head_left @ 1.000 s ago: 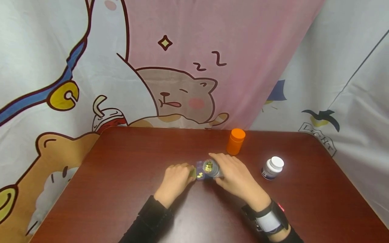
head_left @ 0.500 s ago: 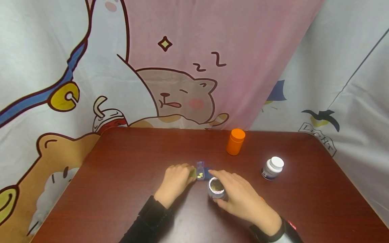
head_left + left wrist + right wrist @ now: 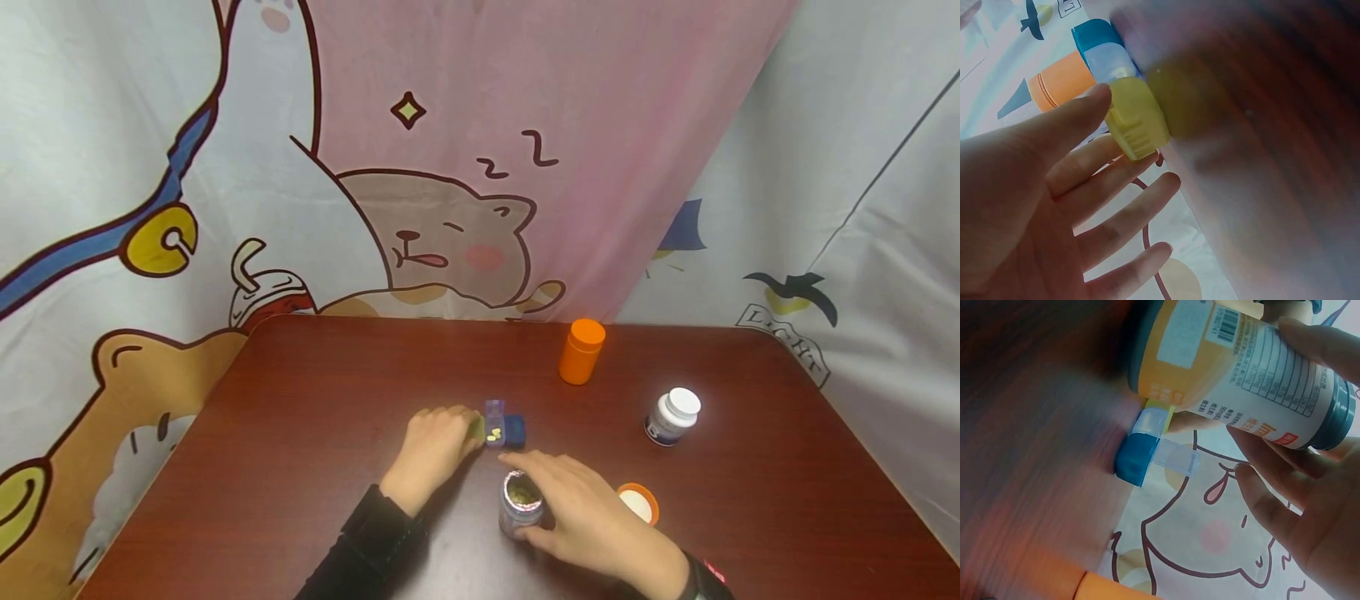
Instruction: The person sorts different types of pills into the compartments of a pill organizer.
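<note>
My left hand pinches the yellow end compartment of a small pill organizer between thumb and finger; its other fingers spread loosely in the left wrist view. The middle clear-purple compartment has its lid raised and holds a few pale yellow tablets. Beside it is the blue compartment, lid down. My right hand grips an uncapped pill bottle, upright just in front of the organizer, tablets visible inside. The right wrist view shows its printed label; whether its base touches the table is unclear.
An orange bottle stands at the back of the brown table. To the right is a white capped bottle. An orange cap, white inside up, lies beside my right hand. A cartoon-printed curtain hangs behind.
My right hand has drawn the pill bottle back from over the organizer, turned it upright and lowered it toward me. The orange cap has come into view. My left hand stays in place.
</note>
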`<state>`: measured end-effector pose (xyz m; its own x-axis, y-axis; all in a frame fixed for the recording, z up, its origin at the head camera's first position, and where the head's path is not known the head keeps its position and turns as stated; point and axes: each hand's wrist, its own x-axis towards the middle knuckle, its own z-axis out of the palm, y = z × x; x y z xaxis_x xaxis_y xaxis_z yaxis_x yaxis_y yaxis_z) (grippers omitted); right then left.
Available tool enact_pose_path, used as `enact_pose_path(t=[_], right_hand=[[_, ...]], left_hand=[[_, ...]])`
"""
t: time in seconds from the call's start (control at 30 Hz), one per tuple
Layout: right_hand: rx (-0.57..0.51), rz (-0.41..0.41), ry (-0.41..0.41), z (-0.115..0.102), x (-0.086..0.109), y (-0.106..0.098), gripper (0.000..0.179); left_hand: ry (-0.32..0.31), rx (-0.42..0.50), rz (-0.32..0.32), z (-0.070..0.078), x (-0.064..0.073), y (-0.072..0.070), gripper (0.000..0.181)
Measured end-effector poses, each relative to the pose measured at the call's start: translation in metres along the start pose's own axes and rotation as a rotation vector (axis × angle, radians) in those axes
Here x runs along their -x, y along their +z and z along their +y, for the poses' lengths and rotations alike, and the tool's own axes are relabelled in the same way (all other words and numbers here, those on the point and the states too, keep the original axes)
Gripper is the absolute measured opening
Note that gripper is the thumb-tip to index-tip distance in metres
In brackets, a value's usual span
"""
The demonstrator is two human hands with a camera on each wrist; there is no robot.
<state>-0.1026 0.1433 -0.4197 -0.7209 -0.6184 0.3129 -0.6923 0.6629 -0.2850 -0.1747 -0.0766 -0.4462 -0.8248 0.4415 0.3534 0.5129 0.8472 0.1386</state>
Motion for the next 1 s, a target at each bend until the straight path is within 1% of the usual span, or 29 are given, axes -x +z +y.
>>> enact_pose_path(t=[0.2,0.37,0.43,0.57,0.67,0.77,0.8,0.87,0.93,1.0], right_hand=[[-0.007,-0.002,-0.012,0.001,0.001,0.002,0.082],[-0.031,-0.033,0.017,0.001,0.001,0.001,0.088],[-0.036,-0.043,0.031,0.002,0.001,0.001,0.092],[-0.034,-0.059,0.057,0.004,0.002,-0.002,0.099],[-0.026,-0.082,0.074,0.006,0.003,-0.004,0.103],[-0.016,-0.101,0.086,0.010,0.007,-0.005,0.105],[-0.011,-0.110,0.085,0.012,0.009,-0.006,0.103],[0.010,-0.116,0.065,0.017,0.014,-0.006,0.094],[0.033,-0.117,0.039,0.023,0.019,-0.007,0.081],[0.059,-0.106,0.007,0.031,0.023,-0.008,0.068]], left_hand=[[0.011,-0.017,0.021,0.000,0.000,0.003,0.019],[0.015,-0.008,0.014,-0.001,0.000,0.003,0.022],[0.016,0.000,0.008,-0.001,-0.001,0.002,0.024],[0.014,0.009,-0.022,-0.001,0.000,-0.002,0.036],[0.004,0.025,-0.028,-0.001,0.002,-0.006,0.046],[-0.016,0.037,-0.032,-0.002,0.004,-0.012,0.048],[-0.024,0.046,-0.048,-0.001,0.004,-0.014,0.046],[-0.025,0.068,-0.126,0.000,0.006,-0.021,0.043],[-0.016,0.123,-0.232,0.003,0.008,-0.028,0.041],[0.004,0.204,-0.349,0.007,0.010,-0.035,0.042]])
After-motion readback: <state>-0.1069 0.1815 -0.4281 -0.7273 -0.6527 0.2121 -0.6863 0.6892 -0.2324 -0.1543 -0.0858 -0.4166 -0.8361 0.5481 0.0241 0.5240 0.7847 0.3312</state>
